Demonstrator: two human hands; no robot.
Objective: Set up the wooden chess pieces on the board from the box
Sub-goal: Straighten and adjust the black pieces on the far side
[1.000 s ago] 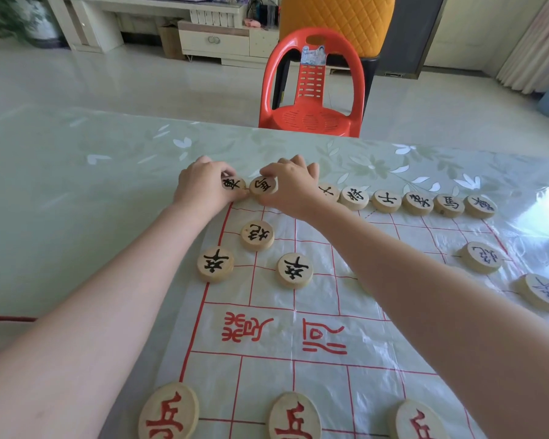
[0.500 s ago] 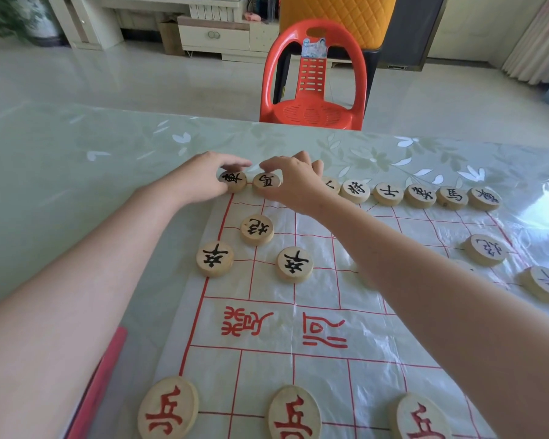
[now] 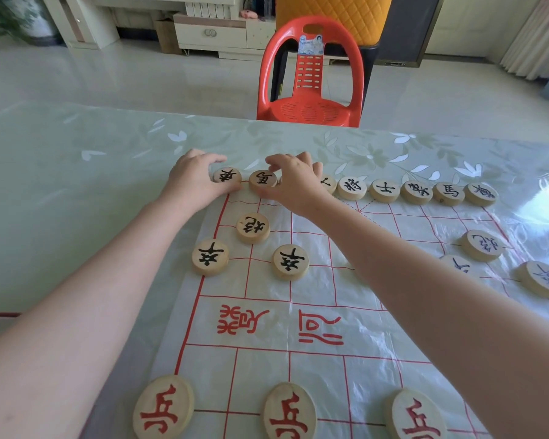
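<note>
A clear plastic board sheet (image 3: 330, 312) with red grid lines lies on the table. Round wooden discs with black characters line its far edge. My left hand (image 3: 192, 182) rests at the far left corner, fingers curled around the corner disc (image 3: 226, 176). My right hand (image 3: 293, 182) pinches the second disc (image 3: 262, 179) beside it. More black discs (image 3: 417, 191) continue the row to the right. Black discs (image 3: 253, 227), (image 3: 210, 256), (image 3: 290, 262) stand in nearer rows. Three red-character discs (image 3: 163, 408), (image 3: 289, 411), (image 3: 417, 416) sit at the near edge. The box is not in view.
The table carries a pale green floral cover under glass (image 3: 76, 201). A red plastic chair (image 3: 311, 77) stands at the far edge. Two discs (image 3: 482, 244), (image 3: 542, 278) lie at the board's right side. My right forearm hides part of the board's middle.
Both hands stay on the two far-left discs. My left fingers have shifted from over the corner disc to around its left side. The view has tilted slightly.
</note>
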